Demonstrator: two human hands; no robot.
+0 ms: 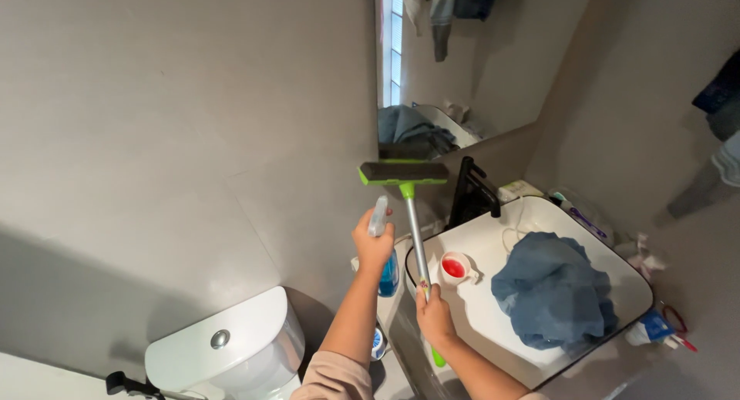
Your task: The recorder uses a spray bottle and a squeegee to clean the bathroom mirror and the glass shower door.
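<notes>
Head camera is showing the left hand [373, 244] gripping a spray bottle [383, 250] of blue liquid, fingers wrapped around its neck. The right hand [435, 317] is clamping its fingers on the metal handle of a green squeegee [404, 173], whose head is standing well above the fingers, against the mirror [462, 57], beside the white sink [493, 323] holding a blue cloth [553, 288].
</notes>
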